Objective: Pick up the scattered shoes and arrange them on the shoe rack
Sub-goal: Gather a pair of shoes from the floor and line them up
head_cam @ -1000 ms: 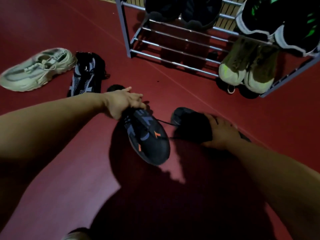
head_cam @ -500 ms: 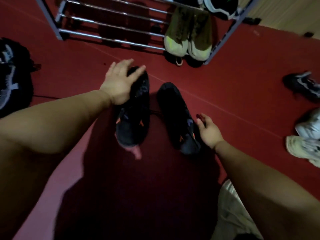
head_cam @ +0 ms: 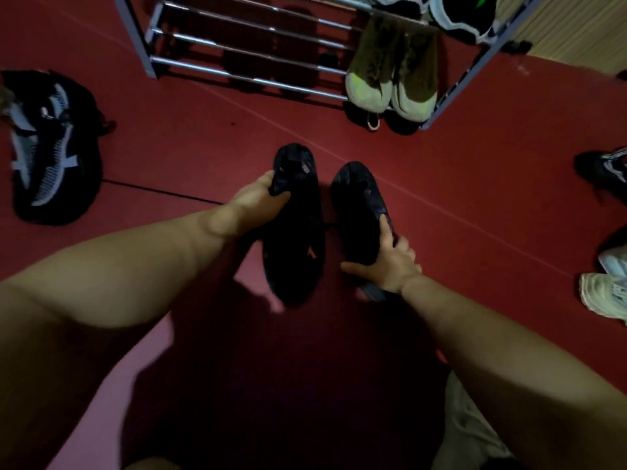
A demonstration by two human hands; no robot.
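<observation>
- Closest in: a beige trouser leg (head_cam: 471,432) at bottom right, and both bare forearms reaching out over the dark red floor (head_cam: 475,205).
- The left hand (head_cam: 259,201) has its fingers curled round the far end of a black sneaker with orange flecks (head_cam: 298,239), pinching what looks like the collar.
- The right hand (head_cam: 385,262) clamps the near end of the matching black sneaker (head_cam: 356,205), thumb out one side, fingers laid up the other.
- Both sneakers are side by side, just apart, right in front of the person and well short of the rack. Their long axes run near-to-far, roughly toward the rack, with the left one angled a bit. It's dark, so this is a guess: the left one's toe faces the person. I can't call the right one, or whether the soles are off the floor.
- Step-wise I'd say this is the pickup of this pair. The next move calls for lifting both, carrying them forward and setting them across the bare bars so they don't slip between.
- Out to the sides, waiting on the floor: a black sneaker with grey stripes (head_cam: 51,150) on the left, a black sneaker with pale trim (head_cam: 607,171) at the right edge, and whitish sneakers (head_cam: 607,293) nearer in.
- Furthest: the chrome-barred metal shoe rack (head_cam: 135,35). An olive-and-lime pair of sneakers (head_cam: 390,79) sits at the right end of the bottom tier, toes toward the person, with black, white and green shoes (head_cam: 458,11) on the tier above.
</observation>
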